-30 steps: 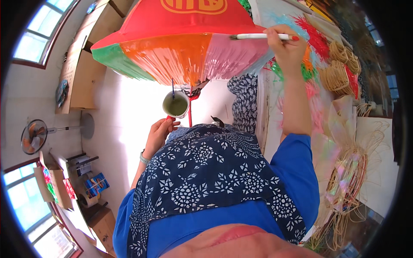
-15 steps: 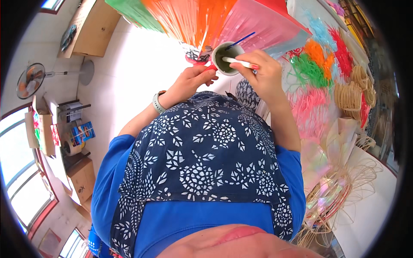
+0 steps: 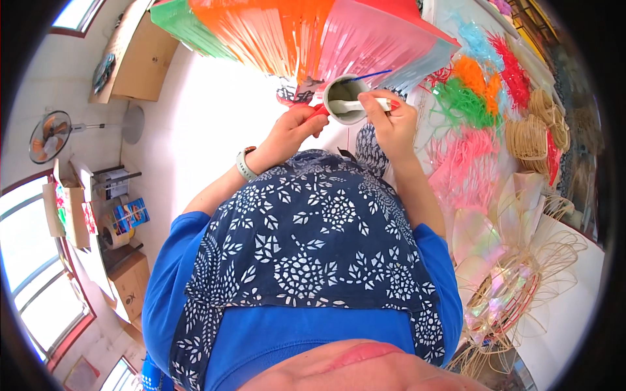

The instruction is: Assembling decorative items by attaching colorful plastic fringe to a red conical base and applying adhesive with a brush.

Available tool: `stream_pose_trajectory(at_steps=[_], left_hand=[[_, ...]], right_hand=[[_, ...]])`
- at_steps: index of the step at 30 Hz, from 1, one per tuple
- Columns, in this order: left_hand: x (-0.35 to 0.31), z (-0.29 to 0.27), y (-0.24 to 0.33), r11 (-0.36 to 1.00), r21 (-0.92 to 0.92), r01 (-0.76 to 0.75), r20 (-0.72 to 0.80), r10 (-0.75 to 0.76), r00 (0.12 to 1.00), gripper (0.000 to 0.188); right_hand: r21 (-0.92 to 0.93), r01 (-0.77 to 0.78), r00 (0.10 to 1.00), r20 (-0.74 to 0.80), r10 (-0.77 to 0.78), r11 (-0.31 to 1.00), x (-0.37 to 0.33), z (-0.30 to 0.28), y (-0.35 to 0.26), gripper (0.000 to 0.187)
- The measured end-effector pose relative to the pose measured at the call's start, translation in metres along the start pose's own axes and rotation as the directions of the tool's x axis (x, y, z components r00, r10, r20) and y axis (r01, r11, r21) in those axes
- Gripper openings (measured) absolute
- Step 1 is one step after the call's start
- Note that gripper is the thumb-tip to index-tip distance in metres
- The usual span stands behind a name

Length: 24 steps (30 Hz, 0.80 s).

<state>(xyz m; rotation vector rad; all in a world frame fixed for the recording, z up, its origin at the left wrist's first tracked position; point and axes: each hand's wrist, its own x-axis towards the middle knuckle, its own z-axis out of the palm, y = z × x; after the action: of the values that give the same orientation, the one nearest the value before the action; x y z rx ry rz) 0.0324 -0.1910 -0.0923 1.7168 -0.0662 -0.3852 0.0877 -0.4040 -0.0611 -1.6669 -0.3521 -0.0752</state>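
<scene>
Cup (image 3: 345, 121), pale with a red handle (image 3: 317, 111), is out beyond your apron (image 3: 306, 241), between your two hands and just nearer to you than the large panelled piece (image 3: 267, 32) at the far side. Your left grip (image 3: 292, 131) is clenched around that handle, which juts from the cup's left side; a pale watch (image 3: 245, 164) sits on the same wrist. Your right grip (image 3: 394, 127) is grasping a white brush (image 3: 354, 105) with a red end, thumb and fingers pinching its handle, and the brush slants to the left so that its other end lies inside the cup. You also have a thin blue stick (image 3: 378, 75) leaning out over the cup's far rim toward the right. Greenish contents show within; how deep they go, you cannot tell from here.

The panelled piece runs from green at the left through orange and pink to pale blue at the right, and its far part is cut off by the edge of your view. On the desk (image 3: 450, 18) to your right lie tangled strands in blue, red, orange, green and pink, with tan coiled bundles (image 3: 528, 140) farther right. At your left stands a fan (image 3: 49, 137), nearer than a cardboard box (image 3: 140, 55).
</scene>
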Motion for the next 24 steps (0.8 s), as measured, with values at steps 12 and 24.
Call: stream_pose_trajectory(at_steps=[12,24], left_hand=[[-0.022,0.000,-0.013,0.821,-0.539,0.188,-0.127,-0.299,0.946,0.028],[-0.038,-0.005,-0.020,0.828,-0.531,0.182,-0.179,-0.320,0.931,0.039]], right_hand=[[0.193,0.263,0.953,-0.204,-0.223,0.945,0.087,-0.055,-0.079,0.018],[-0.099,0.319,0.945,-0.035,-0.324,0.942,0.126,-0.049,-0.079,0.013]])
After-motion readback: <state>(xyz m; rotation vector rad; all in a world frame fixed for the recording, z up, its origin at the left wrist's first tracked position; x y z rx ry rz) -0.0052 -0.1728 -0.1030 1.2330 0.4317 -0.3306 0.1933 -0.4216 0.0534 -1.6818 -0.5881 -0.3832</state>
